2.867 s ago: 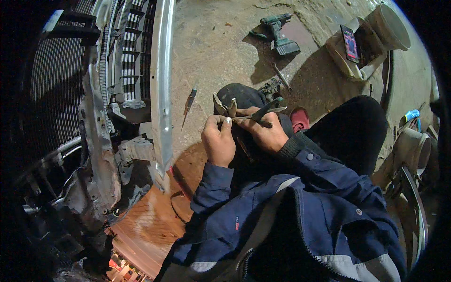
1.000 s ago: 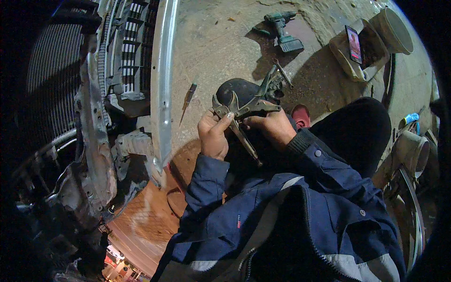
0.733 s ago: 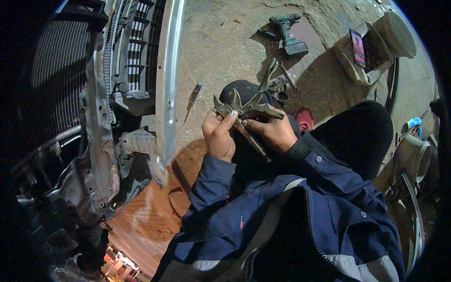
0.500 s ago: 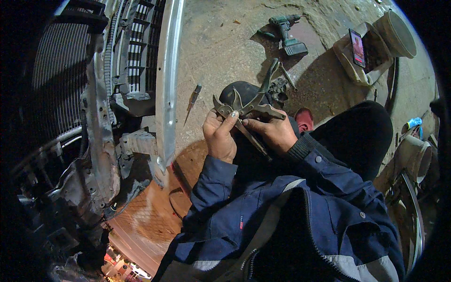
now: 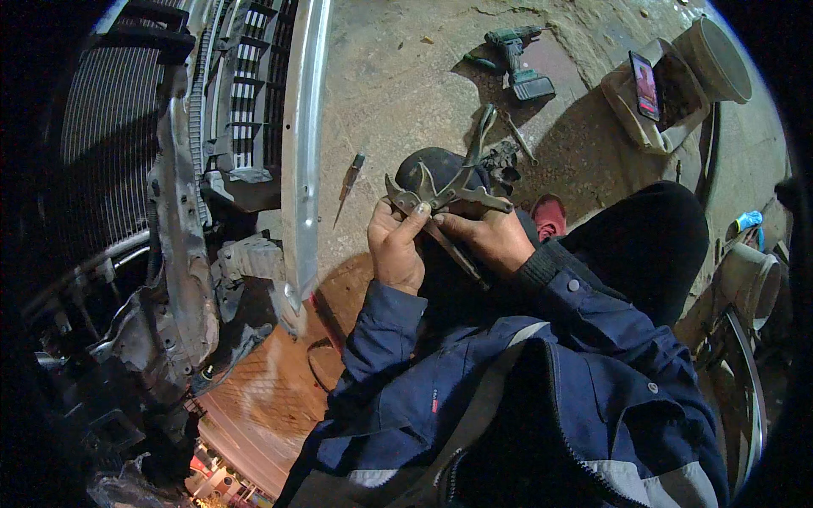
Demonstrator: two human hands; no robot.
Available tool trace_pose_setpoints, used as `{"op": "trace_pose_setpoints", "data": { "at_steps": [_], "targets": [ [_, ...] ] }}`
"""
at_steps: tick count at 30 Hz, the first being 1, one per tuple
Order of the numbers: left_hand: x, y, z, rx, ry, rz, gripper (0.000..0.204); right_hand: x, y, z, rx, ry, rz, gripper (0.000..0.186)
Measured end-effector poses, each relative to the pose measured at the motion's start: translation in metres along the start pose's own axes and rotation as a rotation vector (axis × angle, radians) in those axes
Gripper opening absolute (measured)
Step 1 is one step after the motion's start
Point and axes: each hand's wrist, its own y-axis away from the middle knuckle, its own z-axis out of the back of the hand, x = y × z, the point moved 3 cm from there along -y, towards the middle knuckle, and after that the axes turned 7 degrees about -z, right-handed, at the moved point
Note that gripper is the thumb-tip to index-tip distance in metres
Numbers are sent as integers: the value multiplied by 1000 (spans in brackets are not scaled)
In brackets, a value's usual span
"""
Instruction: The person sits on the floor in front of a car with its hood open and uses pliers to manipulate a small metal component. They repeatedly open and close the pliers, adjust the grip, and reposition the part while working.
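Over my bent knee I hold a pair of worn metal locking pliers (image 5: 460,179) with curved, pointed jaws. My left hand (image 5: 396,251) is closed around the jaw end, its thumb pressed near the pivot. Closed on the handle side, my right hand (image 5: 498,242) has its thumb laid along the tool, and its other fingers are mostly hidden. One curved handle rises away from me, and a long bar of the tool slants down between my hands. The jaws stand apart with nothing visible between them.
A screwdriver (image 5: 349,188) lies on the floor left of my knee. Farther off are a cordless drill (image 5: 513,61), a metal rod (image 5: 520,138) and a phone (image 5: 644,86) propped on an open sack beside a bucket (image 5: 713,61). A stripped car front (image 5: 182,245) fills the left.
The pliers have turned slightly in my hands. Their upper handle has shifted a little to the left, and the lever by my right hand shows more fully. My hands stay almost in place.
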Motion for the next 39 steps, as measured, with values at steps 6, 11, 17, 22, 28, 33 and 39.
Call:
{"op": "trace_pose_setpoints", "data": {
  "at_steps": [6,11,17,22,28,33,39],
  "targets": [
    [-1,2,0,86,-23,25,34,-5,-6,1,-17,72,-43,32],
    [3,1,-3,53,57,15,34,1,-3,6,-28,220,-4,35],
    [7,-2,2,49,92,29,35,2,-2,4,2,128,-29,32],
    [12,0,5,-3,31,32,43,-2,-2,2,11,-66,-116,27],
    [10,0,6,24,13,-18,44,2,0,-2,-31,31,33,26],
    [14,1,4,7,-4,-80,25,6,6,-2,-113,184,67,27],
    [16,4,7,15,-135,-123,26,18,16,0,-176,385,134,27]
  ]
}}
